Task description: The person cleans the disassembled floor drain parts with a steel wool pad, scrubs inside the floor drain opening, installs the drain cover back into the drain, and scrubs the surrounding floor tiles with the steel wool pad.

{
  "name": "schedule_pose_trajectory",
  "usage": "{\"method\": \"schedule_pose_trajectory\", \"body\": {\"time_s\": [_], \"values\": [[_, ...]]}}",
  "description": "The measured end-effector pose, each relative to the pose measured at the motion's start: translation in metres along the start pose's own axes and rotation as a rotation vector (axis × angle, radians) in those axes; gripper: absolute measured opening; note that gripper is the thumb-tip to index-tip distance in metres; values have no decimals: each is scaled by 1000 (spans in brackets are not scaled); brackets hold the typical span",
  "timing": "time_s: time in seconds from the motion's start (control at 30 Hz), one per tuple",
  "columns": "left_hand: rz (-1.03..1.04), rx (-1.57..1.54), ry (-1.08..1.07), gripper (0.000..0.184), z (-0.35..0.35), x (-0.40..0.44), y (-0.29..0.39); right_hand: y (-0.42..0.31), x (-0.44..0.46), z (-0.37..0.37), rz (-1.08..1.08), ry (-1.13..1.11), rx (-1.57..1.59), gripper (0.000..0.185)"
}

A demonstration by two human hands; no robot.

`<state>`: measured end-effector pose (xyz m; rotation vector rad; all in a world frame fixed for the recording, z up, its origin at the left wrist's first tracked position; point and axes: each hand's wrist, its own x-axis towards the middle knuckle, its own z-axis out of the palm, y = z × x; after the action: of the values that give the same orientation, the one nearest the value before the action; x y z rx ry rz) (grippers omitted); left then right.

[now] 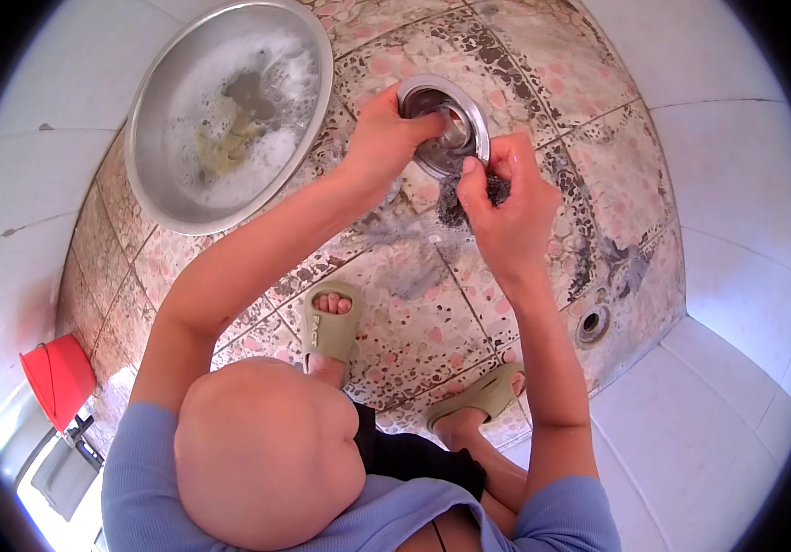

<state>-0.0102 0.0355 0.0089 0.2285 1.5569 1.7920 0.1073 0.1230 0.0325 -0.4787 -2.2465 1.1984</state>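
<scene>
Left hand (386,133) pinches round metal bowl (483,124) by rim; right hand (512,198) pinches dark scrubber (453,201) at edge; big basin (158,138) apart.

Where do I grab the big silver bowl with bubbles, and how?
Best hold the basin by its rim, hands on opposite sides, coming from above. That lip flares outward, so fingers can probably curl under it. Two hands should keep it level, as soapy water lies inside.
</scene>
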Motion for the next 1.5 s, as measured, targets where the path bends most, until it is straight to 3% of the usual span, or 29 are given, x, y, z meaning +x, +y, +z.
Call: {"method": "schedule_pose_trajectory", "body": {"time_s": [0.1,0.17,0.27,0.37,0.47,0.57,0.7,0.8,0.83,0.93,1.03,1.13,1.27,1.33,1.43,1.5], "values": [[110,142,45,20,2,2,0,-2,-4,3,70,-36,-45,11],[156,155,10,21,-2,7,-7,-1,0,4,8,10,-74,12],[14,310,-21,28,-4,-1,2,-3,9,-1,36,29,-83,12],[-41,38,-168,49,-13,-4,1,-4,14,-7,120,-10,-54,9],[-6,-24,-182,60,-13,0,-13,2,16,-9,186,-20,57,12],[-222,-443,-416,55,-18,-5,-10,20,17,-9,282,-54,197,16],[-131,-256,-301,47,-18,1,-20,26,16,-17,337,-24,74,18],[31,-134,-221,44,-17,-1,-23,14,16,-22,124,219,23,18],[38,-124,-202,44,-15,-3,-25,1,13,-21,168,130,55,18],[20,-114,-192,45,-8,-8,-21,9,15,9,-326,92,-319,23],[-4,-140,-166,45,-1,-15,-19,23,10,34,-399,41,-419,31],[89,-48,-142,43,-1,-16,-21,22,2,42,-300,38,-350,31],[183,120,-181,41,-14,-14,-21,42,7,31,-536,-154,-403,28],[130,147,-217,45,-19,-11,-19,43,16,14,-692,-259,-527,27],[109,210,-265,47,-13,-10,-17,40,8,20,-490,-295,-664,26],[130,223,-252,47,-8,-10,-16,30,1,33,-254,-229,-482,28]]}}
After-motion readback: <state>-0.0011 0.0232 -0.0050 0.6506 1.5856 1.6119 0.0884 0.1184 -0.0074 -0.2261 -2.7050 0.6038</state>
